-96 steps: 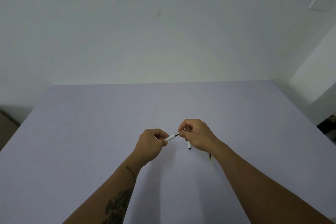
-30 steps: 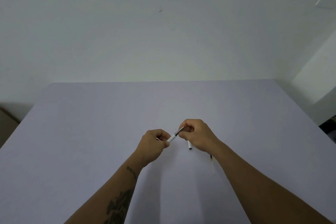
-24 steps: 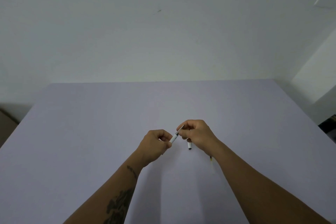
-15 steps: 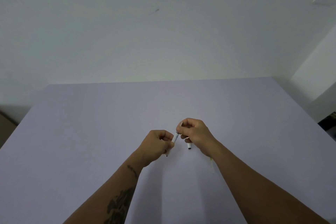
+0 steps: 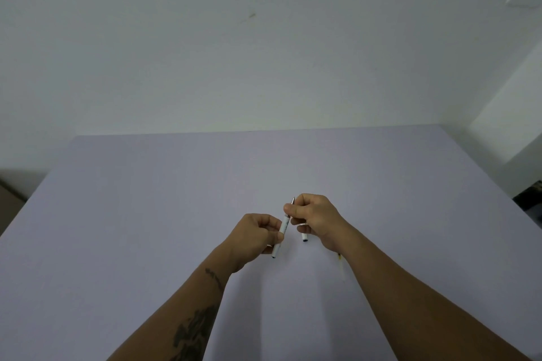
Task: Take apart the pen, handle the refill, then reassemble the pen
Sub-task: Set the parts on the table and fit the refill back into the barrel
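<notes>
Lilac surface: plain and matte, running back to a pale wall at its far edge.
Forearms: both bare, reaching in from the near edge; the left one has a dark tattoo.
Refill: thin pale tube with a yellowish end, lying on the surface just beside the right wrist, partly hidden by it.
Left hand: curled closed, thumb and fingers pinched on the lower part of the pen barrel.
Pen barrel: white, held near upright above the middle of the surface, dark lower end toward the near edge, metal tip toward the far edge.
Second white piece: short, dark-ended, poking down from under the right hand.
Right hand: closed, fingertips gripping the barrel's upper end by the metal tip; what holds the short piece cannot be told.
</notes>
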Demonstrator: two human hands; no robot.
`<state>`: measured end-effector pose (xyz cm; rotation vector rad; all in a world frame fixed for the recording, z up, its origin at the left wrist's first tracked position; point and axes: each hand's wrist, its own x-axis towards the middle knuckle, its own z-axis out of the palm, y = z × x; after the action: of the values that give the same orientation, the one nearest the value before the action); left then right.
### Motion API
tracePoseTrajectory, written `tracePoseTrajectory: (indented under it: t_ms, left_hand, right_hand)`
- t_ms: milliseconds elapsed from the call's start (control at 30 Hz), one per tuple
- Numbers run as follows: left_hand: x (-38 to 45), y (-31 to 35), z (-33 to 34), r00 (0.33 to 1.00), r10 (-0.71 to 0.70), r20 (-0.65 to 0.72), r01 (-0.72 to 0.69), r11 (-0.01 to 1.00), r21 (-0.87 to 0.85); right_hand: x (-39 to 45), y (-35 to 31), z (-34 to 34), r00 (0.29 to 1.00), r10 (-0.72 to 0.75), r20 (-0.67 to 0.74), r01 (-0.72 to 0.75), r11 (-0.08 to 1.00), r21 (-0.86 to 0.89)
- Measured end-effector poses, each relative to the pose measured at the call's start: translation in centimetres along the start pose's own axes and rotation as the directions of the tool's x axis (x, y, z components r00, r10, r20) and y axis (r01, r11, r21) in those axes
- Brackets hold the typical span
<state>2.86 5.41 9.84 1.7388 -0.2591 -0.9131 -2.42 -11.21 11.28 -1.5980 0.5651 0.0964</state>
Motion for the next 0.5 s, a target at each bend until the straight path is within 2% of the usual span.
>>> tracePoseTrajectory:
  t_ms: [233, 400, 500]
  left_hand:
    - [0.32, 0.10, -0.04, 1.000, -0.013, 0.003, 0.013, 1.000, 0.012]
    - [0.53, 0.05, 0.01, 1.000, -0.015, 0.003, 0.015, 1.000, 0.026]
    - [0.62, -0.02, 0.18, 0.999, 0.001, -0.048, 0.005, 0.994, 0.108]
  right_hand:
    - [-0.09, 0.25, -0.92, 0.993, 0.062, 0.099, -0.073, 0.991, 0.110]
    - [0.41, 0.38, -0.68, 0.998, 0.061, 0.032, -0.063, 0.996, 0.058]
    - [0.82, 0.53, -0.36, 0.998, 0.053, -0.027, -0.052, 0.998, 0.032]
